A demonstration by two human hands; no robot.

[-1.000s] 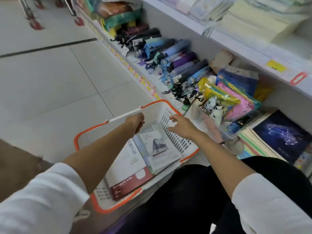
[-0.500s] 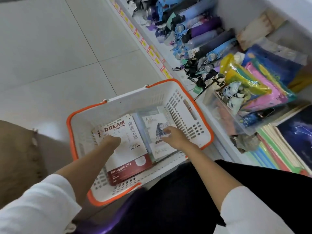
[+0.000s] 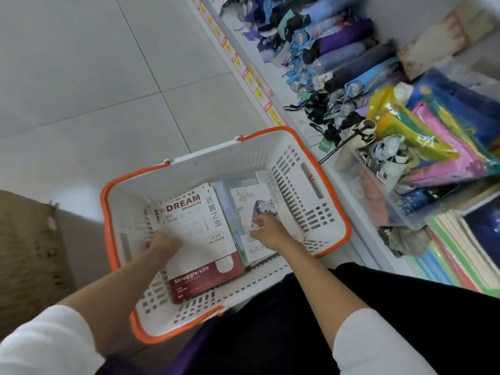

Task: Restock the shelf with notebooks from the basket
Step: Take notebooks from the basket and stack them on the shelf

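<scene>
Both hands have come down from the basket's (image 3: 205, 171) far rim onto the notebooks. Left hand (image 3: 162, 243) sits at the DREAM notebook's (image 3: 200, 239) left edge, fingers hidden, grip unconfirmed. Right hand (image 3: 266, 230) rests flat, holding nothing, on the pale notebook (image 3: 243, 201). Both notebooks lie flat, long axes near-to-far. The shelf (image 3: 251, 82) lies right, nearer the right hand.

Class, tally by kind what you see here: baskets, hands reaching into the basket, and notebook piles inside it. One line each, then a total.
Baskets: 1, the basket
Hands in it: 2, left hand, right hand
Notebook piles: 2, DREAM University pile, pale pile
Total: 5
</scene>
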